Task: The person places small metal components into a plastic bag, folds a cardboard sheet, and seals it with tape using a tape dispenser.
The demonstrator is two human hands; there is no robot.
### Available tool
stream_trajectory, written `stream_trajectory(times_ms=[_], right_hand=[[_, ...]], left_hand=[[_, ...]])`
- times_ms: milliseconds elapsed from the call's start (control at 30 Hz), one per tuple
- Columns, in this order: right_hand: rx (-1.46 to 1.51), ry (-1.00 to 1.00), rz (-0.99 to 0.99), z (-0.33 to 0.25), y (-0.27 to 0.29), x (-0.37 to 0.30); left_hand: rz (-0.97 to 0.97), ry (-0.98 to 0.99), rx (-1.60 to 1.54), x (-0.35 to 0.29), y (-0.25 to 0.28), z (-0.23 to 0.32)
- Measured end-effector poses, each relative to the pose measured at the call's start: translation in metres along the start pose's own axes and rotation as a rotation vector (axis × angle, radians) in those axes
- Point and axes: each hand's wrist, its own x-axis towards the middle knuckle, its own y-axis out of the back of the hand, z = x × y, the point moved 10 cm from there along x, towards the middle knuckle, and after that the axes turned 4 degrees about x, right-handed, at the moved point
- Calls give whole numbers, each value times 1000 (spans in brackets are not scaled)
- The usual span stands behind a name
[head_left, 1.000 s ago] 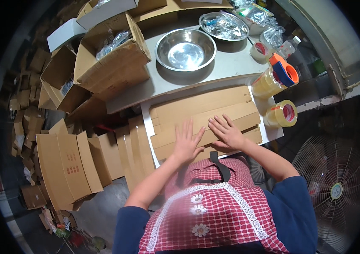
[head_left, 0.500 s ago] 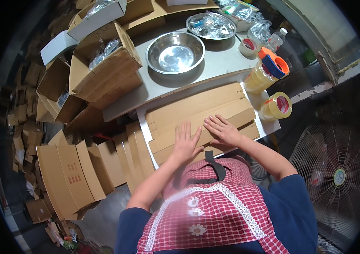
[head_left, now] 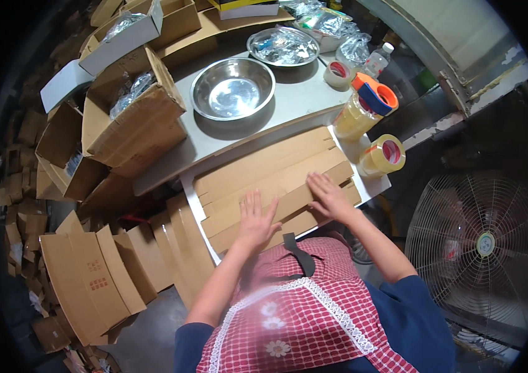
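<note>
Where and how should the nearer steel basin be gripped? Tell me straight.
Probably by the near-right rim, from the wearer's side: the nearer steel basin sits upright with a wide, exposed lip, while the open carton crowds its left and the other basin its far right.

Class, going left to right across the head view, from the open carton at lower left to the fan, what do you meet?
Open brown cardboard carton, bare left hand, bare right hand, nearer yellowish clear tape roll, round grey wire-guarded fan.
</note>
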Motion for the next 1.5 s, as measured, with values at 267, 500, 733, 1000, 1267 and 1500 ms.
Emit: stream_trajectory(times_ms=[267,500,733,1000,1267,1500], right_hand=[[-443,-403,511,63,165,-46],[-368,-713,377,147,141,-76],[-426,-659,416,137,149,-72],[-528,-479,691,144,246,19],[-279,-290,638,65,248,68],[928,-546,210,-6,72,87]], left_hand=[[48,-1,63,-5,3,-3],[40,-9,44,-1,11,0],[74,-5,53,0,18,-4],[72,-15,36,-1,20,0],[59,25,11,-7,17,-8],[79,12,4,-2,22,-3]])
